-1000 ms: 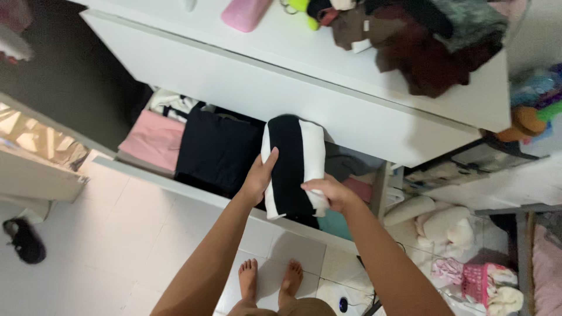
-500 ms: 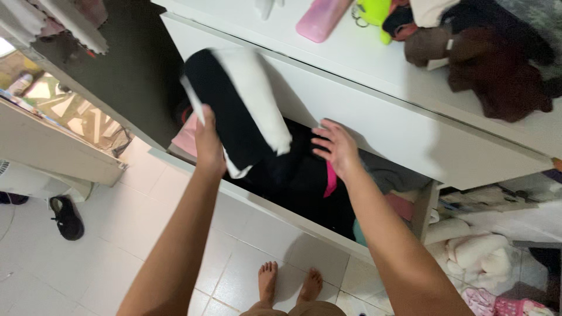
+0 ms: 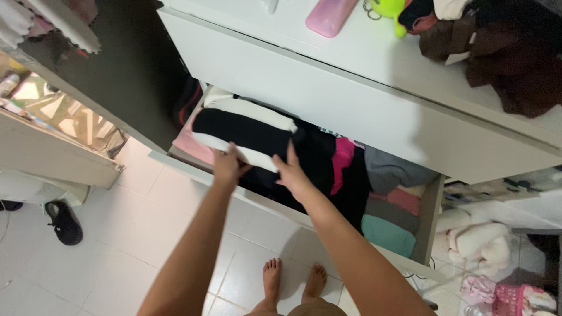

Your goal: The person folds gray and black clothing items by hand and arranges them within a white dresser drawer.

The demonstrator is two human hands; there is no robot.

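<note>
Left hand (image 3: 227, 165) grips the near edge of a folded black-and-white garment (image 3: 246, 131); right hand (image 3: 293, 174) clasps its right end. Garment lies flat over the left part of the open drawer (image 3: 425, 219), above a pink folded item (image 3: 190, 146). Further right: dark clothes (image 3: 328, 169), grey folded piece (image 3: 389, 169).

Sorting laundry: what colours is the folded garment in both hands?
Black and white bands on the folded garment, head view.
</note>
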